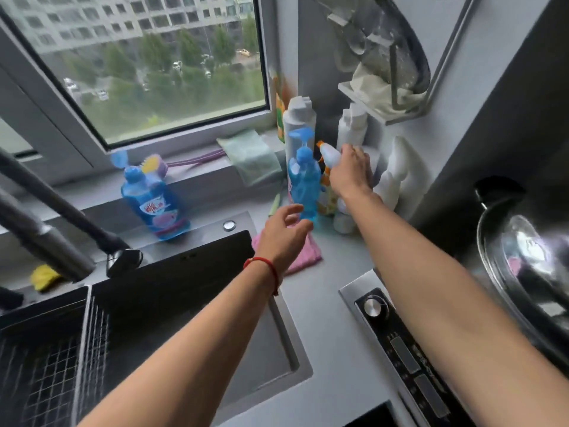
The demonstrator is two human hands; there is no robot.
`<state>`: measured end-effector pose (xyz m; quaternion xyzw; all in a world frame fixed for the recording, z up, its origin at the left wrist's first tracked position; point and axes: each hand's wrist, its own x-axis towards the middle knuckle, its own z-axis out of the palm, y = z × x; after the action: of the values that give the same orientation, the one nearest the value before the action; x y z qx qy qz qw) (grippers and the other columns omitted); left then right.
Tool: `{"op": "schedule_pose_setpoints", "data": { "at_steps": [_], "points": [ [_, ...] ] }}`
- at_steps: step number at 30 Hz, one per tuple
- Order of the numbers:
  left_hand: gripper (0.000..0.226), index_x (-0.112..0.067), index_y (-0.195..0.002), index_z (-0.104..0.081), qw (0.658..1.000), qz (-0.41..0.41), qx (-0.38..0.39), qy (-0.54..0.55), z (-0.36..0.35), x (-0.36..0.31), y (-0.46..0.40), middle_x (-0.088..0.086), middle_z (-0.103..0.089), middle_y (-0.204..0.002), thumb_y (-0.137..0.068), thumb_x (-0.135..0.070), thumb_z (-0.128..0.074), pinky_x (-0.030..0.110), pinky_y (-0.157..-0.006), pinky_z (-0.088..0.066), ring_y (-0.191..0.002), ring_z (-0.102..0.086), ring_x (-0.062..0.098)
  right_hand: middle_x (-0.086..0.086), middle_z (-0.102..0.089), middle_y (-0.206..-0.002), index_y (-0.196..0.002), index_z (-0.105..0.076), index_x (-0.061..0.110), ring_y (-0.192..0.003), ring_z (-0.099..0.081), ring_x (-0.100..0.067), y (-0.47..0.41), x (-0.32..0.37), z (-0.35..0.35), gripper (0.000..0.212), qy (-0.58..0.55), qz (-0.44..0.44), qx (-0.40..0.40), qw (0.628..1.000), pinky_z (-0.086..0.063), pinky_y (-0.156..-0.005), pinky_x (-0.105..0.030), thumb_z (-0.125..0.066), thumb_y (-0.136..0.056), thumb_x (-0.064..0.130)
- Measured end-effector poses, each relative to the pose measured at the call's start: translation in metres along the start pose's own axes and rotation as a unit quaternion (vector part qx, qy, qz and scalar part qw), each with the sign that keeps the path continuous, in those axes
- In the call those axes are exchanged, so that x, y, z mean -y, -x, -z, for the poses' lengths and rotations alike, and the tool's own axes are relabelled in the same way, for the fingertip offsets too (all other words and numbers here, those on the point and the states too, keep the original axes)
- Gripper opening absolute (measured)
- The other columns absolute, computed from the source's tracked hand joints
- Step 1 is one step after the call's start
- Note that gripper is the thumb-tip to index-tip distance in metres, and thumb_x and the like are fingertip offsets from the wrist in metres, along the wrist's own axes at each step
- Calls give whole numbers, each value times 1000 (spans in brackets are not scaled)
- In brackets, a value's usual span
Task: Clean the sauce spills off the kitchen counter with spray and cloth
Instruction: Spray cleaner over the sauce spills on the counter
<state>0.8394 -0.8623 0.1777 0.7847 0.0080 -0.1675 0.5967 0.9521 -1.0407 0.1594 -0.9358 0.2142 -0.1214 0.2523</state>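
A spray bottle (327, 155) with a white head and orange nozzle stands among bottles at the back corner of the grey counter (335, 328). My right hand (352, 171) reaches onto its neck, fingers curled around it; the bottle's body is mostly hidden behind a blue pump bottle (303, 180). A pink cloth (303, 257) lies on the counter beside the sink. My left hand (284, 234) hovers just above the cloth with fingers spread, holding nothing. No sauce spill is discernible in this blurred view.
A dark sink (191, 303) with a wire basket (52, 359) and black faucet (61, 217) fills the left. Another blue detergent bottle (154, 201) leans by the sill. White bottles (352, 127) crowd the corner. A hob panel (400, 343) and glass pot lid (523, 272) sit right.
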Motion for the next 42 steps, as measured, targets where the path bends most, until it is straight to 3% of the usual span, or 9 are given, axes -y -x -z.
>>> {"op": "schedule_pose_setpoints", "data": {
  "at_steps": [8,15,21,28,31,33,35,39,42],
  "points": [
    [30,-21,-120,-57,999,33,-5,18,5,5,-23,-5,-66,-103,-94,-6,-58,34,-90,-56,-93,-64,6,-25,-61,-133,-134,-52,-2,-118,-62,-42,-40,-5,-33,33,115,47,-1,992,-52,-93,-45,-57,-104,12],
    [30,-22,-115,-66,999,35,0,-25,21,18,-13,3,-71,-108,-90,-7,-59,34,-85,-61,-99,-69,16,-27,-62,-127,-128,-57,-3,-116,-59,-44,-36,-3,-26,33,13,37,-72,997,-45,-97,-46,-58,-101,17],
    [32,-25,-103,-72,998,6,-10,-56,30,19,19,0,-75,-96,-82,-4,-58,37,-82,-61,-89,-71,14,-24,-63,-127,-139,-58,2,-118,-59,-42,-10,23,17,46,-81,116,-209,968,-45,-98,-44,-66,-97,19],
    [34,-22,-112,-68,994,-64,-68,-51,44,8,66,-5,-71,-100,-81,-8,-68,25,-84,-59,-93,-69,11,-17,-69,-105,-119,-72,8,-92,-66,-34,67,68,79,40,-114,260,-282,916,-51,-82,-40,-76,-85,28],
    [60,-20,-134,-55,985,-120,-80,-95,62,7,99,-6,-60,-123,-79,-21,-78,21,-97,-48,-112,-57,10,-9,-74,-94,-108,-78,13,-82,-66,-20,127,87,101,34,-154,339,-173,912,-51,-76,-30,-83,-80,32],
    [88,-20,-147,-40,975,-142,-99,-143,80,20,132,-5,-45,-133,-73,-36,-84,24,-108,-35,-124,-41,9,-2,-78,-92,-106,-81,12,-78,-69,-8,171,99,106,34,-203,347,-37,915,-57,-73,-23,-90,-78,28],
    [103,-25,-151,-34,970,-122,-136,-159,102,47,175,-4,-43,-135,-64,-50,-84,33,-113,-36,-126,-41,14,4,-78,-85,-104,-80,13,-70,-68,-1,225,115,97,27,-278,321,97,900,-55,-64,-19,-90,-79,20],
    [82,-44,-126,-47,973,-46,-209,-91,146,119,274,-10,-51,-113,-53,-55,-83,34,-92,-55,-105,-56,9,5,-76,-74,-92,-77,22,-58,-66,-5,337,151,46,17,-347,306,222,858,-53,-53,-22,-89,-81,17],
    [73,-44,-119,-52,959,13,-281,-38,194,176,365,-16,-59,-109,-56,-46,-89,28,-90,-56,-102,-59,2,5,-75,-87,-101,-73,22,-76,-72,-10,442,197,1,25,-321,357,316,818,-62,-64,-29,-88,-82,27]
  ]
}}
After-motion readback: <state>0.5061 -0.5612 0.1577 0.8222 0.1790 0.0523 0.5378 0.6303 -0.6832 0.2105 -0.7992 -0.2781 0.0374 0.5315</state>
